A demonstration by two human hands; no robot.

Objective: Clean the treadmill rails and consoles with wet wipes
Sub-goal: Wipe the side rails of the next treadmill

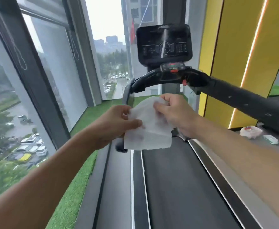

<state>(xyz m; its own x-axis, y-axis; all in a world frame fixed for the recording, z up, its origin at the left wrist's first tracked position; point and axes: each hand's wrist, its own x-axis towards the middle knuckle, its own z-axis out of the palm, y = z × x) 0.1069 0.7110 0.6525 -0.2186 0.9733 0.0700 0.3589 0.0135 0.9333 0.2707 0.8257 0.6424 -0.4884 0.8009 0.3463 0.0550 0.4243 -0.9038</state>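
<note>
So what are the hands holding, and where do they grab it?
A wet wipe: the left hand pinches its left edge, the right hand grips its top right part; the bottom hangs free.

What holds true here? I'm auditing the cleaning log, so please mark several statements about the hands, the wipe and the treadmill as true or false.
1. The left hand and right hand both hold the wipe. True.
2. The wipe is pressed against the console. False: it is held in the air above the belt, short of the console.
3. The handrail on the person's right is black. True.
4. The window is on the person's right. False: it is on the left; a yellow wall is on the right.
</note>
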